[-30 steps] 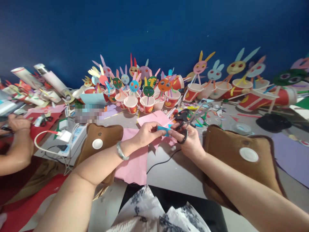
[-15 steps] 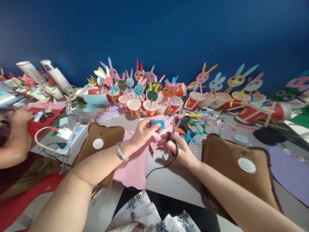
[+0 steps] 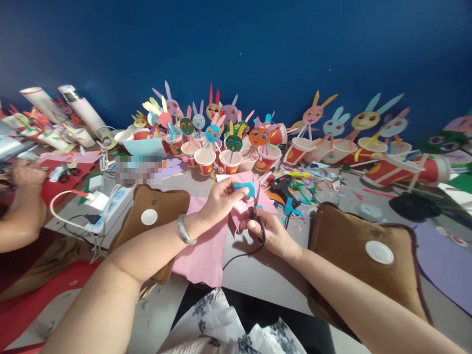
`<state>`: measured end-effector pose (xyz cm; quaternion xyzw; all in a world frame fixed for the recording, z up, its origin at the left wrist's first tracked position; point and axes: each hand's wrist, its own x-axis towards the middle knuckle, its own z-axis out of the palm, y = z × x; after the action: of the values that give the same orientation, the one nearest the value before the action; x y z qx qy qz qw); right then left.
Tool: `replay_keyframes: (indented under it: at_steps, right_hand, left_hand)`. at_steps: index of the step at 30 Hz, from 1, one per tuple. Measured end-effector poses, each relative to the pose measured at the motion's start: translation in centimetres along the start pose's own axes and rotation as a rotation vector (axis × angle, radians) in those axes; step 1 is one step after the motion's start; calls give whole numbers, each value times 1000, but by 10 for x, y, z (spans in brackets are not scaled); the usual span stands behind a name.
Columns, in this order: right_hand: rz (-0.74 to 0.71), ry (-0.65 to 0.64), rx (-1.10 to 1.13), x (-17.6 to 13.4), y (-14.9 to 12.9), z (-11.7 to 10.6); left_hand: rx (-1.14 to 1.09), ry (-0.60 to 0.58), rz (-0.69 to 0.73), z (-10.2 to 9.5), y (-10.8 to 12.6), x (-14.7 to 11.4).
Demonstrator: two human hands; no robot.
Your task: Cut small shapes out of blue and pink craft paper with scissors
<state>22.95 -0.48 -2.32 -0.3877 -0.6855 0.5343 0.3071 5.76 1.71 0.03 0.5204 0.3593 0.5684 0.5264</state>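
Observation:
Between thumb and fingers, my left hand (image 3: 226, 199) pinches a small blue piece of paper (image 3: 245, 189). My right hand (image 3: 275, 231) grips black-handled scissors (image 3: 261, 227), fingers in the loops. The scissor blades point up, right at the paper's right edge. Under both hands lies pink paper (image 3: 206, 246) on the grey table, and a small blue scrap shows just below the blades. Behind the hands stand paper cups (image 3: 205, 162) carrying paper rabbit heads.
Brown cushion-like pads (image 3: 348, 255) flank my arms. A power strip (image 3: 110, 209) with cables lies left, near another person's hand (image 3: 27, 177). Coloured paper scraps (image 3: 306, 191) and a black hot glue gun (image 3: 282, 187) lie right of centre. Purple paper (image 3: 446, 265) is far right.
The scissors have moved left and closer to the blue paper, their blades now at its right edge. A small blue scrap now shows below them. The left hand keeps its hold.

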Motion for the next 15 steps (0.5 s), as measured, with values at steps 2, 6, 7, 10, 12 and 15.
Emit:
replay_keyframes:
  at_steps: [2,6,7,10,12,15]
  right_hand:
    - [-6,-6,-2,0,-1,0]
    - [-6,-18,17,0,-1,0]
    - [-3,-19,25,0,-1,-1]
    - [11,-16,38,1,2,-1]
    - [18,-10,37,1,5,-1]
    - [30,-4,66,1,7,0]
  left_hand:
    - [16,7,12,0,-2,1]
    - [34,6,11,-1,-5,1]
    - [34,4,9,-1,-5,1]
    - [33,-4,13,-1,-5,1]
    - [39,-5,14,-1,-6,1]
    - [42,-3,9,-1,-6,1]
